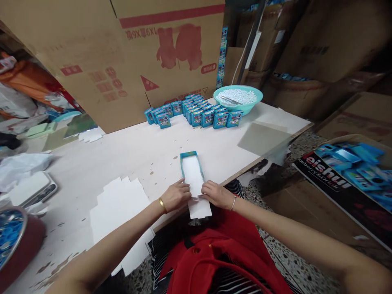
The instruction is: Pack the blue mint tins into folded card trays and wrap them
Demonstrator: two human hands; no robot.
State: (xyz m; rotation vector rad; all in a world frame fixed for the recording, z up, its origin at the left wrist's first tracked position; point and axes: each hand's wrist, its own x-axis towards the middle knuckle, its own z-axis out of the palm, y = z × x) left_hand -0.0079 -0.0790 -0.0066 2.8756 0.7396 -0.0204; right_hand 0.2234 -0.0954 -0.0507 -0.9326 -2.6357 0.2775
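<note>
A partly folded cardboard box (193, 179), white inside with blue outer walls, lies at the table's front edge. Its far end and long sides stand up, while its near flap lies flat and reaches past the edge toward me. My left hand (177, 195), with a gold bangle at the wrist, grips the box's left side near the front. On the right side, my right hand (217, 193) has its fingers curled over the wall. Flat white card blanks (121, 212) are spread on the table left of my left hand.
Several small blue packs (196, 116) stand in rows behind, beside a turquoise bowl (254, 105) of white pellets. A large carton (122, 61) rises at the back. A red tub (30, 241) sits at left; an open carton (333, 183) of blue packs is at right.
</note>
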